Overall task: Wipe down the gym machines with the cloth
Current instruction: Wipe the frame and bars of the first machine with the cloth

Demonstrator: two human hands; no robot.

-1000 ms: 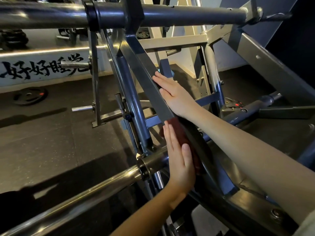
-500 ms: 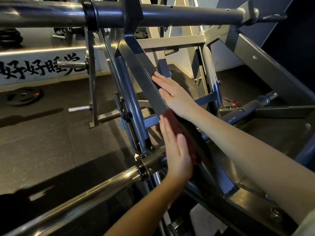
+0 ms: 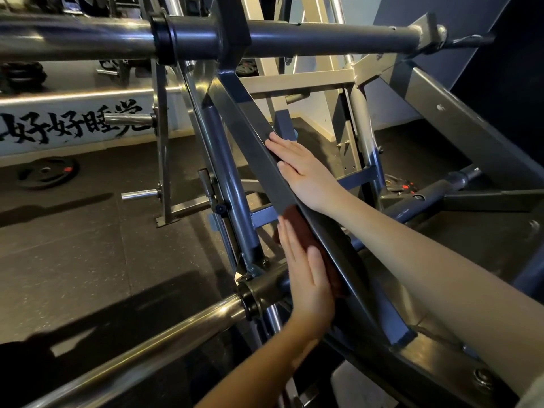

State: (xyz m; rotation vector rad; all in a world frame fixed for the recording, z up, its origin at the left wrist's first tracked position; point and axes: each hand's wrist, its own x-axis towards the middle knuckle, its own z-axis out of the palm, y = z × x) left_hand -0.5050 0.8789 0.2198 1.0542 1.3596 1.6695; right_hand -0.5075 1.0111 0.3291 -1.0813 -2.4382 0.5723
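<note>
A grey-blue steel gym machine fills the view, with a flat diagonal bar (image 3: 253, 148) running from upper left to lower right. A dark red cloth (image 3: 297, 222) lies against the left face of that bar. My left hand (image 3: 306, 278) presses the cloth flat against the bar with straight fingers. My right hand (image 3: 303, 169) rests flat on the bar's far side higher up, fingers straight, its forearm crossing from the lower right. Most of the cloth is hidden under my left hand.
A thick horizontal tube (image 3: 206, 39) crosses the top, and a chrome sleeve (image 3: 147, 340) juts out at lower left. A weight plate (image 3: 48, 172) lies on the black rubber floor. A white wall banner (image 3: 67, 125) with black characters runs at the left.
My left hand has slid the cloth a little way up the diagonal bar toward my right hand. My right hand has stayed in place on the bar.
</note>
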